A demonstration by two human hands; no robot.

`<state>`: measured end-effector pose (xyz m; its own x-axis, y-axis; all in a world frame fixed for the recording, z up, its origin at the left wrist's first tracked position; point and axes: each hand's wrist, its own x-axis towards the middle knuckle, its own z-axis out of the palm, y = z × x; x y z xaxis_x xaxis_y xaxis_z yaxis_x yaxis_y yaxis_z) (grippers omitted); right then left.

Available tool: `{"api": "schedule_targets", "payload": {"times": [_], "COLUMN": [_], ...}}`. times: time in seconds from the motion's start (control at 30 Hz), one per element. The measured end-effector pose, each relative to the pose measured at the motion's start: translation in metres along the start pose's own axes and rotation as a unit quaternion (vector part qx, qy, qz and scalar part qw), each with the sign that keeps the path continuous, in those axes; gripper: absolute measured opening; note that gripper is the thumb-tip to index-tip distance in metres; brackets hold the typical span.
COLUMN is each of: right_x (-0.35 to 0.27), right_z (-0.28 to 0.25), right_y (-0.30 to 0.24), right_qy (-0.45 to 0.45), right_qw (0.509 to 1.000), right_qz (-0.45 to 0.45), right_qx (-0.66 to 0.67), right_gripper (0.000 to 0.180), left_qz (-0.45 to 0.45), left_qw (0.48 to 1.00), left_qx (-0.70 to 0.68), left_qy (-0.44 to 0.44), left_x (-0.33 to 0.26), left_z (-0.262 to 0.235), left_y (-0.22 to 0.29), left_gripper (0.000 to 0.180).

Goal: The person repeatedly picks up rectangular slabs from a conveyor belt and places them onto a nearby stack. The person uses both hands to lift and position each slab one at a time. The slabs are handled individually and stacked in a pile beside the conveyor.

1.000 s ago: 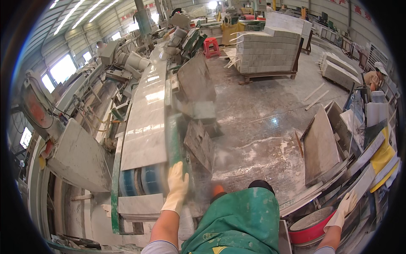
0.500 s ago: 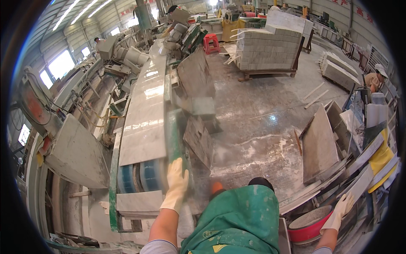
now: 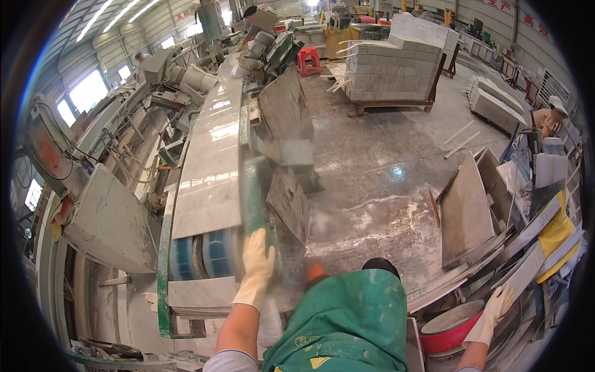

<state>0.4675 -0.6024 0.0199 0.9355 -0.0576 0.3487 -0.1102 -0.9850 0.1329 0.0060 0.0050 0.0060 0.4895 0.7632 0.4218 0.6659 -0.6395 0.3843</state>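
Note:
My left hand, in a pale rubber glove, lies with fingers stretched along the green side rail of a roller conveyor. Beside it, glossy whitish stone slabs run up the conveyor, and blue rollers show below their near edge. A separate pale stone piece sits at the conveyor's near end. My right hand, gloved the same way, reaches out with extended fingers beside a red round tub. Its fingertips are at the lower end of a pale stone strip; whether they touch it is unclear.
A green apron covers my front. Boards lean at right, near a yellow sheet and stacked strips. Ahead are a block stack on a pallet and a red stool. A co-worker bends at far right.
The view has shifted slightly. My right hand has moved a little left and down; my left hand stays at the conveyor rail. The co-worker's head has shifted slightly.

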Motion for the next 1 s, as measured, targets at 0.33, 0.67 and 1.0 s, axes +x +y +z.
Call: {"api": "schedule_targets", "payload": {"times": [0.33, 0.67, 1.0], "right_x": [-0.011, 0.002, 0.045], "right_z": [0.0, -0.043, -0.001], "right_y": [-0.001, -0.007, 0.023], "right_qy": [0.016, -0.033, -0.154], "right_qw": [1.0, 0.985, 0.963], "right_qz": [-0.008, 0.054, 0.169], "right_qx": [0.004, 0.159, 0.145], "right_gripper": [0.05, 0.07, 0.093], "left_qz": [0.005, -0.009, 0.0], "left_qw": [1.0, 1.0, 0.999], "left_qx": [-0.005, -0.011, -0.042], "left_qy": [0.003, -0.004, 0.022], "left_x": [-0.001, -0.001, -0.002], "left_z": [0.001, -0.002, 0.0], "left_y": [-0.002, 0.001, -0.002], "left_gripper": [0.058, 0.056, 0.055]}}
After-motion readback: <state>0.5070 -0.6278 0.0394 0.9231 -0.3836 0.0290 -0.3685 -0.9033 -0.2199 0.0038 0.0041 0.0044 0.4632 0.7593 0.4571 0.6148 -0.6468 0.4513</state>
